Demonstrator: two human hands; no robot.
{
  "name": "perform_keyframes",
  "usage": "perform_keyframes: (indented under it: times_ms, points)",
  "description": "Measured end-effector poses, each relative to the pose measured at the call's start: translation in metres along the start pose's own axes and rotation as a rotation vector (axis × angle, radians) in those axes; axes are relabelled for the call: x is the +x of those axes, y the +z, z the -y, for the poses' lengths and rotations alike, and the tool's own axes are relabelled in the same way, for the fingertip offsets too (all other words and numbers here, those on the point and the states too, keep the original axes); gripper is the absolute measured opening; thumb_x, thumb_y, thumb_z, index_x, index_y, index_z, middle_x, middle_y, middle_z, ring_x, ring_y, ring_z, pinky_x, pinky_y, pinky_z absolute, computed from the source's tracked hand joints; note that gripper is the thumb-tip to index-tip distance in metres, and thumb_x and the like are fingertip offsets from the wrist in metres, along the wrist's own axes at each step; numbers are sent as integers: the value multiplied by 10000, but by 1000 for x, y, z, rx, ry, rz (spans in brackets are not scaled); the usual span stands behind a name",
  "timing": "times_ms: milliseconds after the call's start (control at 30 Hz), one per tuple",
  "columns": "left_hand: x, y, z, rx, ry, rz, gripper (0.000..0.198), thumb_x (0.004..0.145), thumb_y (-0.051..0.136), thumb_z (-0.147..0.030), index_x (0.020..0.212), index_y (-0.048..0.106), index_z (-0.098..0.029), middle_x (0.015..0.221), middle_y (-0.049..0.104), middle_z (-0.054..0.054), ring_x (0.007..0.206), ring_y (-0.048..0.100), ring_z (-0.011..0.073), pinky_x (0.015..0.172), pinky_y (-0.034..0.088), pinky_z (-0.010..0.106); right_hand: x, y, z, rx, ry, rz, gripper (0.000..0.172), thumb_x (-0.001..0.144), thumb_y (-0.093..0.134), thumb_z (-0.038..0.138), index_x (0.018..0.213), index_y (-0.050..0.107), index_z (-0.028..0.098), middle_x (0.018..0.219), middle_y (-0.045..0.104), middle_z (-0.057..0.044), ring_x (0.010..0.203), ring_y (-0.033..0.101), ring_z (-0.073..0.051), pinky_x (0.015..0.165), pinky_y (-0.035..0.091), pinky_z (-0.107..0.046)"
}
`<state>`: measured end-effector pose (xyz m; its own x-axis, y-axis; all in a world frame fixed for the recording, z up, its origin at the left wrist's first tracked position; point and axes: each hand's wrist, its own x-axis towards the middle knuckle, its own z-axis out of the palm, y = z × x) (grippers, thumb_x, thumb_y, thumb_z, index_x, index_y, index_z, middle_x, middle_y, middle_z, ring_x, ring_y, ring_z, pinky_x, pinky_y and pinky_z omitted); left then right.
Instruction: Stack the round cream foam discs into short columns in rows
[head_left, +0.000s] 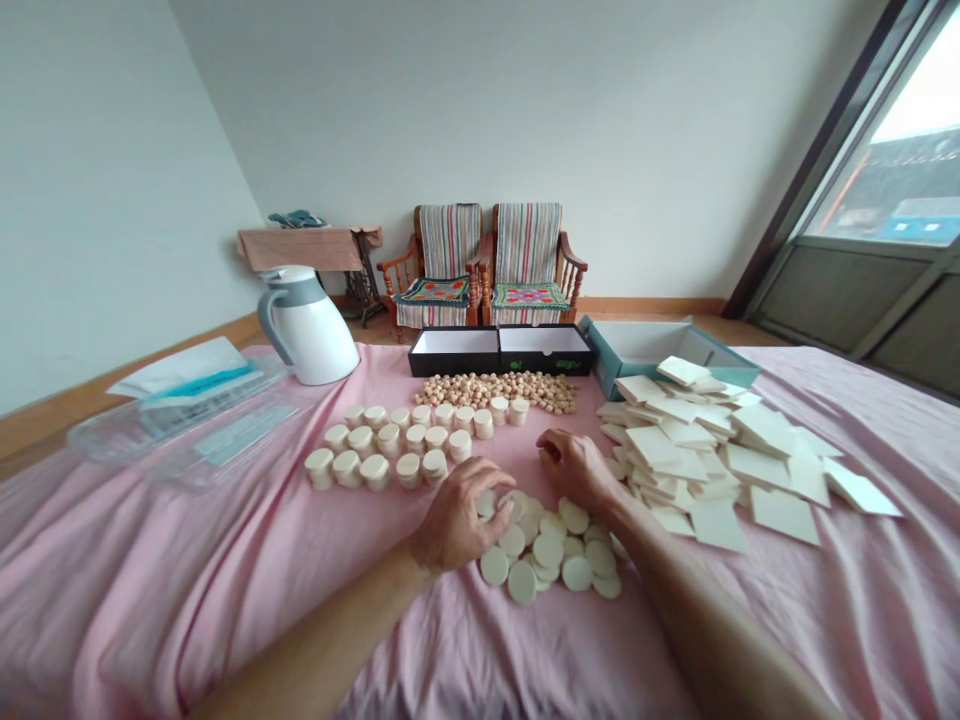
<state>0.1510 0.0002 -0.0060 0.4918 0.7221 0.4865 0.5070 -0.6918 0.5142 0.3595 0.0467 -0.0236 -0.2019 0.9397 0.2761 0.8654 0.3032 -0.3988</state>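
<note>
My left hand (459, 518) curls its fingers and thumb around a pale round wooden disc (486, 503), at the left edge of a loose heap of wooden discs (548, 550). Whether more discs sit under that one is hidden. Beyond the heap, my right hand (574, 465) is closed with its fingers bent toward the cloth; what they hold, if anything, does not show. Left of my hands stand short stacks of discs (374, 471) in three rows, the nearest stack close to my left knuckles.
Small wooden beads (502, 390) lie before a black two-part box (498, 350). Square wooden sheets (694, 450) pile up at right, against a teal box (675, 345). A white jug (311, 330) and clear plastic cases (202, 410) occupy the left. Pink cloth (247, 600) covers the surface.
</note>
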Motion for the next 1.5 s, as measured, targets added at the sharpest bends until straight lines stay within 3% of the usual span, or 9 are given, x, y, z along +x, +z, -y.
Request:
perform_keyframes:
  times_ms: [100,200,533,800,1067,1233,1367,1500]
  points:
    - [1,-2,-3,39,22,90,275,703,615,-172,978,635,-177,929,622,65,912,563,203,844,460,324,-1,2,-4,9,-28,-3,206,790,446,170,865,638,184,805,674,-47,687,583,-144,637,383,-219]
    - [1,1,-2,86,10,131,212,725,604,-159,934,640,-179,895,622,58,896,556,203,836,456,324,0,3,-5,17,-44,-16,210,791,444,161,860,641,177,788,667,-44,672,575,-138,624,371,-219]
    - [-1,8,8,44,-92,-15,132,849,524,-182,931,628,-187,859,644,33,794,593,149,735,481,260,-4,0,10,131,-82,-43,195,793,438,155,880,609,188,788,646,-34,660,556,-132,645,392,-230]
    - [2,10,12,-215,-260,-198,310,872,525,-248,1173,513,-174,832,659,31,734,640,135,710,519,264,-17,-2,39,316,-376,1,388,751,563,172,1117,437,203,953,591,-38,771,548,-128,679,427,-244]
    - [2,8,13,-419,-313,-185,244,853,568,-306,1053,570,-168,808,668,36,699,651,137,673,525,247,-18,4,52,272,-411,-48,79,870,469,183,947,477,194,815,584,-17,679,534,-108,614,398,-217]
    - [1,8,15,-472,-353,-238,300,835,588,-348,1065,580,-156,807,670,42,666,647,137,633,525,240,-19,4,49,284,-377,-62,311,828,552,220,1112,428,191,872,604,-24,677,547,-108,598,402,-213]
    - [3,8,14,-529,-358,-228,281,820,602,-361,985,603,-134,782,676,48,604,630,123,579,511,219,-21,4,49,171,-404,-95,207,846,529,238,1040,478,186,843,607,-30,689,541,-121,624,401,-233]
    - [2,8,15,-508,-359,-251,271,829,580,-354,991,602,-138,785,676,44,578,625,118,554,507,215,-20,6,49,153,-405,-119,210,838,527,228,1041,492,185,841,611,-28,690,546,-121,646,403,-238]
